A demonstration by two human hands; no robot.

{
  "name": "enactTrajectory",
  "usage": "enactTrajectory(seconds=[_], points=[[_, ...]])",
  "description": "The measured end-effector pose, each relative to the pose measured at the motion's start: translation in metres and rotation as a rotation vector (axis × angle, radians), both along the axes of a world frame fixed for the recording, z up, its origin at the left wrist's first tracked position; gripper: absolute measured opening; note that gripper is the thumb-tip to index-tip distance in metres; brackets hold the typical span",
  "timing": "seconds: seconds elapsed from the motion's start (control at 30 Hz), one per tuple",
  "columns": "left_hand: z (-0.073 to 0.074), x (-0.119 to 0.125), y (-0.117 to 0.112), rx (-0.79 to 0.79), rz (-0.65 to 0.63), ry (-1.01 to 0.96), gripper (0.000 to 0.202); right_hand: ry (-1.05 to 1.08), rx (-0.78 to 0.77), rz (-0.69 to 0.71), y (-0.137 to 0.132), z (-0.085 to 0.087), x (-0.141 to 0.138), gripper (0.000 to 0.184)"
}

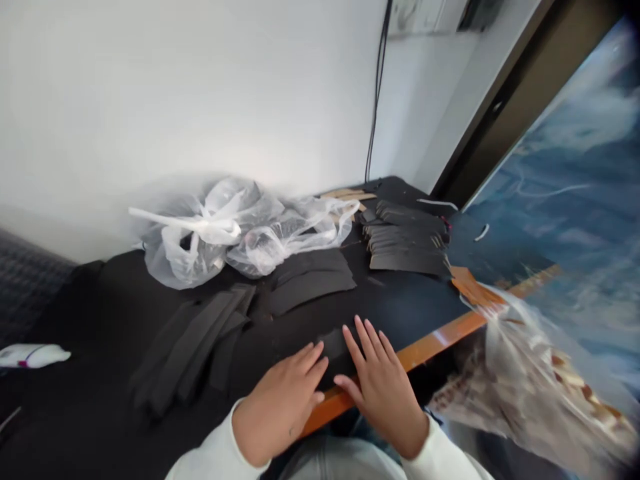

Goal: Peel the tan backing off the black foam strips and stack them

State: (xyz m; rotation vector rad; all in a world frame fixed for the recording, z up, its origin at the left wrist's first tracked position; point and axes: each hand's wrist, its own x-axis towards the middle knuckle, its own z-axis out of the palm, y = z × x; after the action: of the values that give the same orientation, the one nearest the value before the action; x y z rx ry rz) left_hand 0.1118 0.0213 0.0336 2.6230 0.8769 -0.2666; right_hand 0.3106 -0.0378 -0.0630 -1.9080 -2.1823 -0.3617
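Note:
A small dark flat piece (333, 348) lies on the black table between my hands, hard to tell from the tabletop. My left hand (283, 400) rests palm down, fingers stretched out with their tips by the left side of the piece. On its other side, my right hand (383, 383) lies flat with fingers spread, near the table's front edge. Neither hand holds anything that I can see. Just beyond them is a low pile of dark curved pieces (313, 283). Long dark strips (200, 350) fan out to the left.
Two knotted clear plastic bags (187, 250) (270, 247) sit against the wall. A stack of dark pieces (407, 240) stands at the back right. One filled plastic bag (520, 387) hangs at the table's wooden edge (435, 340). A white bottle (37, 355) lies far left.

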Motion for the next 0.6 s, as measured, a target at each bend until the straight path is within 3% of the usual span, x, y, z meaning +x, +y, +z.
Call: enactTrajectory(seconds=[0.07,0.17,0.23,0.3,0.4,0.5,0.6], points=[[0.014,0.01,0.005,-0.048,0.039,0.068,0.045,-0.086,0.029,0.014,0.006,-0.001,0.0,0.072],[0.026,0.033,0.018,-0.032,0.213,0.211,0.058,-0.182,0.013,0.028,0.025,0.003,-0.003,0.064],[0.027,0.047,0.029,0.005,0.335,0.309,0.067,-0.219,-0.074,0.045,0.043,0.011,-0.007,0.061],[0.03,0.055,0.039,0.03,0.38,0.355,0.059,-0.248,-0.198,0.084,0.062,0.025,-0.011,0.059],[0.047,0.052,0.051,0.057,0.366,0.349,0.031,-0.289,-0.367,0.155,0.088,0.065,-0.014,0.041],[0.082,0.035,0.06,0.138,0.38,0.284,0.032,-0.251,-0.431,0.179,0.108,0.126,-0.019,0.009],[0.112,0.012,0.068,0.223,0.488,0.119,0.038,-0.116,-0.314,0.179,0.12,0.187,-0.03,0.016]])
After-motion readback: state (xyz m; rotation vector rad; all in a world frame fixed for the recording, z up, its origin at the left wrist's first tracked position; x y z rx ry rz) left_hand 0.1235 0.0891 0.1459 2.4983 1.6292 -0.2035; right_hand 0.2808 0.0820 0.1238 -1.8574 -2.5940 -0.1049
